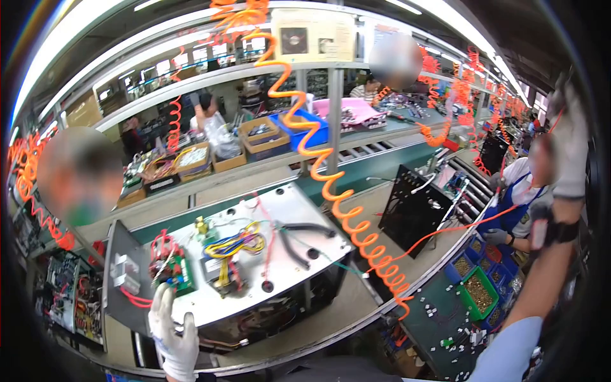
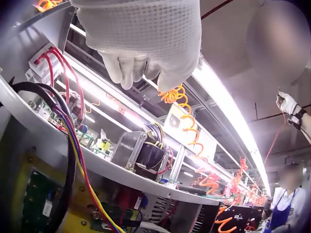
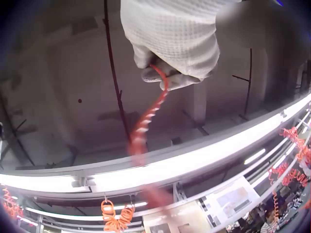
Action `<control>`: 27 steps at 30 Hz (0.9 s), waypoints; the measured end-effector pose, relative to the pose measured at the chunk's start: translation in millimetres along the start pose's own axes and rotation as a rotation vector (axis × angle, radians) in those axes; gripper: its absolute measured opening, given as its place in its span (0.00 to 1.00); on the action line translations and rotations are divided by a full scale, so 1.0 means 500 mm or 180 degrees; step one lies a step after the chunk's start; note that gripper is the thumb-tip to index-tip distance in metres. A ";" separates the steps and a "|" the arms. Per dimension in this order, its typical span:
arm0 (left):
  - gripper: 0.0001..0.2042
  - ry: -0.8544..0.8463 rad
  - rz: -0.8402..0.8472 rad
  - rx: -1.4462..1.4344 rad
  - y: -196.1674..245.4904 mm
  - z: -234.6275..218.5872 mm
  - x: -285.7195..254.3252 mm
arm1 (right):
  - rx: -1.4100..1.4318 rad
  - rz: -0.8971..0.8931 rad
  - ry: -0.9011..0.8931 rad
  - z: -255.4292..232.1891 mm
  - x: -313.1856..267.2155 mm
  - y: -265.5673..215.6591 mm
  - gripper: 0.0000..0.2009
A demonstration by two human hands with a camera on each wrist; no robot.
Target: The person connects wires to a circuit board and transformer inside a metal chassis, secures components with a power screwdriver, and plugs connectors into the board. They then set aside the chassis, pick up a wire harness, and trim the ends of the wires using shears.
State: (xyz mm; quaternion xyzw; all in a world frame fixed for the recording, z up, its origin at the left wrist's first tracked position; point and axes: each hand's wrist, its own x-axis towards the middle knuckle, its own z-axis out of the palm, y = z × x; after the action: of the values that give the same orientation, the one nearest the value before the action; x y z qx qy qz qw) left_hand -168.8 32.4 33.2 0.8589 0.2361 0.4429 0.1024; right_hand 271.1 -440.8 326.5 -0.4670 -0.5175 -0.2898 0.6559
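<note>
My gloved right hand (image 1: pixel 568 143) is raised high at the right edge of the head view. In the right wrist view its curled fingers grip a red twisted wire (image 3: pixel 148 115), which hangs down in a blur. My gloved left hand (image 1: pixel 172 337) is at the front left edge of a white metal panel (image 1: pixel 235 299), fingers extended and thumb spread. On that panel lie a green circuit board (image 1: pixel 182 275), a transformer (image 1: pixel 223 278) with bundled yellow and blue wires, and black-handled pliers (image 1: pixel 294 245). The left wrist view shows nothing in the left hand's fingers.
An orange coiled air hose (image 1: pixel 328 184) hangs across the middle. A black perforated panel (image 1: pixel 414 210) stands farther along the line. Blue bins and a green bin (image 1: pixel 478 294) of small parts sit at the right, near a person in a blue apron (image 1: pixel 509 197).
</note>
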 end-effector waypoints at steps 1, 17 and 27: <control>0.27 -0.0010 0.0021 -0.0064 -0.017 -0.004 -0.001 | 0.0068 -0.0123 -0.0315 -0.009 0.057 -0.027 0.16; 0.16 -0.1237 0.0632 -0.0563 0.009 0.040 0.003 | -0.0878 -0.1232 -0.0129 0.531 0.210 0.002 0.04; 0.12 -0.0964 -0.0258 -0.0419 0.037 0.062 -0.033 | -0.1162 -0.1506 -0.4692 0.806 -0.438 0.171 0.04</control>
State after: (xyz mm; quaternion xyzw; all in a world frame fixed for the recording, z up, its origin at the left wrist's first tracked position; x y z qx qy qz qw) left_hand -145.7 9.2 10.5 0.8970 0.2229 0.3185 0.2106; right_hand 115.4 -61.6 103.1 -0.5163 -0.8480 -0.1179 -0.0214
